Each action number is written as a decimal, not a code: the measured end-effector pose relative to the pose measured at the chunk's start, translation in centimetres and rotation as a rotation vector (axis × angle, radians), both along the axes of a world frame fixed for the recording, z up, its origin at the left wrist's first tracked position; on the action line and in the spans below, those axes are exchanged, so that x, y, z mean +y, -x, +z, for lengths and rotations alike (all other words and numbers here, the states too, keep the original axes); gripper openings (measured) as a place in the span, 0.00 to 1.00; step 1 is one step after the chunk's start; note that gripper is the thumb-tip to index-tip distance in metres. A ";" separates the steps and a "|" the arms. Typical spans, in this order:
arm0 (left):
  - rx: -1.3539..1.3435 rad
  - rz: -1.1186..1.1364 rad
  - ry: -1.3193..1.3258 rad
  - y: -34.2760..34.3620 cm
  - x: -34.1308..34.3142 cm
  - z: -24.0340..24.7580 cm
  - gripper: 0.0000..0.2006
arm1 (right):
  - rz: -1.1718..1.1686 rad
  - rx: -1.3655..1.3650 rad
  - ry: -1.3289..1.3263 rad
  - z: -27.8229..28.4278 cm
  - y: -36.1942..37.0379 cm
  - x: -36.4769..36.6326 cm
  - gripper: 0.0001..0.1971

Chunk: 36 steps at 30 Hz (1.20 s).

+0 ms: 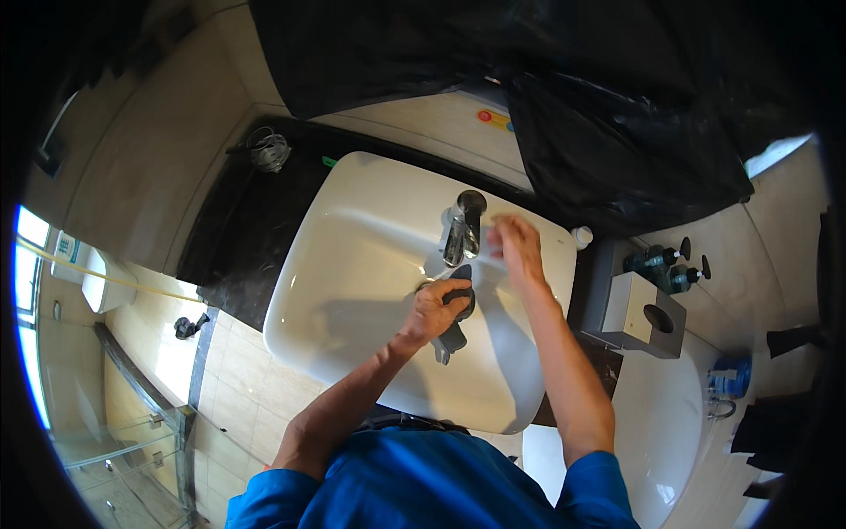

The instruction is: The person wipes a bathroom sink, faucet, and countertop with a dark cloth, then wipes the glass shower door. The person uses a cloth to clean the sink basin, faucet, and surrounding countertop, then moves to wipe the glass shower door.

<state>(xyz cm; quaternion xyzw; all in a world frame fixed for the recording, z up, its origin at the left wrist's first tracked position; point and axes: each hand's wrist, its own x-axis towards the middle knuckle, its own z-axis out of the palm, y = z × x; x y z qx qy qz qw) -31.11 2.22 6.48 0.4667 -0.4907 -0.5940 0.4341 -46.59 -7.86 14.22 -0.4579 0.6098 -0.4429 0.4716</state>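
A white washbasin (352, 220) lies in front of me, with a chrome faucet (467, 220) at its far side. My left hand (434, 310) is closed around a dark grey, elongated object (454, 338) over the basin, just below the spout; its exact kind I cannot make out. Part of that object is covered by my fingers. To the right of the faucet hovers my right hand (518, 247), apart from it. Its fingers are smeared by motion, so their grip does not show clearly.
A bundle of pale wire (268, 150) sits on the black counter (242, 207) at left. Right of the basin stand a tissue box (641, 316), pump bottles (679, 264) and a small white container (582, 236). Black plastic sheeting (608, 115) hangs beyond the faucet.
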 end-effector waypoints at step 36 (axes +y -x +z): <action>-1.007 0.143 0.496 1.8 -15.4 10.9 0.10 | 0.133 0.675 0.574 -5.7 -0.8 -2.1 0.07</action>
